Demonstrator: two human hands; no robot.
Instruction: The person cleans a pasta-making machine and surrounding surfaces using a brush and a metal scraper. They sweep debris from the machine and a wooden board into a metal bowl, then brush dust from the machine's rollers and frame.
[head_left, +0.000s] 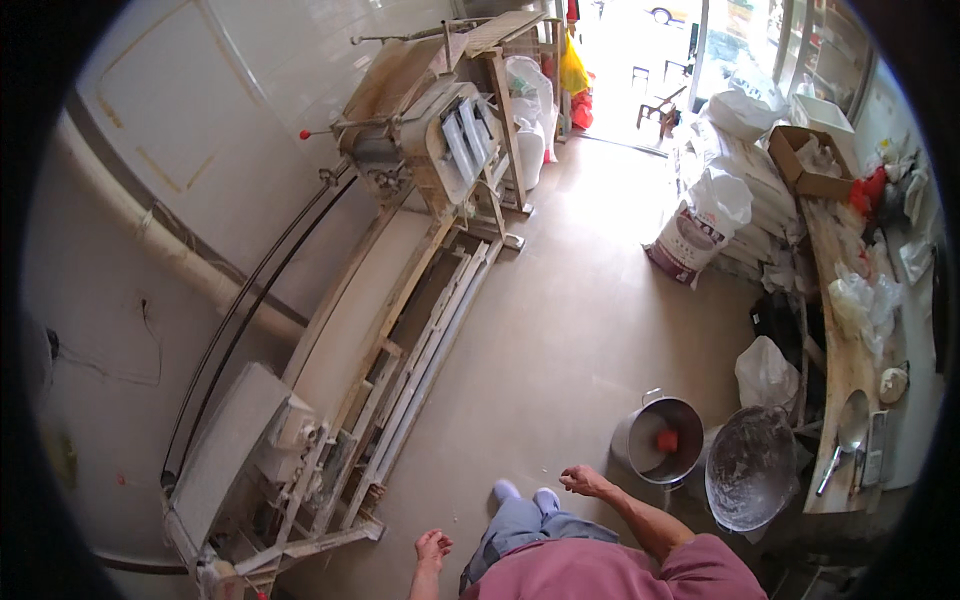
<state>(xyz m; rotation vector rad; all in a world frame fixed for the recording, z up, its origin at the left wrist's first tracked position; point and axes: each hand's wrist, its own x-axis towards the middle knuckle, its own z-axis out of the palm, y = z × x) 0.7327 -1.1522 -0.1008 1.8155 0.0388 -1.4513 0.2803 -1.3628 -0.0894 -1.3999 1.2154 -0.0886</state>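
My left hand (433, 547) hangs at my left side with its fingers loosely bent, and I see nothing in it. Out in front of my right hip is my right hand (583, 481), half curled and holding nothing that I can see. The nearest thing to it is a deep metal pot (623, 444) on the floor, with a red object (666, 441) inside. Beside that pot stands a flour-dusted metal container (752, 469). Left of me runs a long dough-sheeting machine (375, 281) with a pale belt and a roller head.
A wooden worktop (840, 435) along the right wall holds a metal ladle (853, 424) and plastic bags. Farther off, a printed sack (688, 240) leans against stacked sacks (742, 169). The machine's frame foot (367, 531) juts onto the floor. A bright doorway (619, 90) opens ahead.
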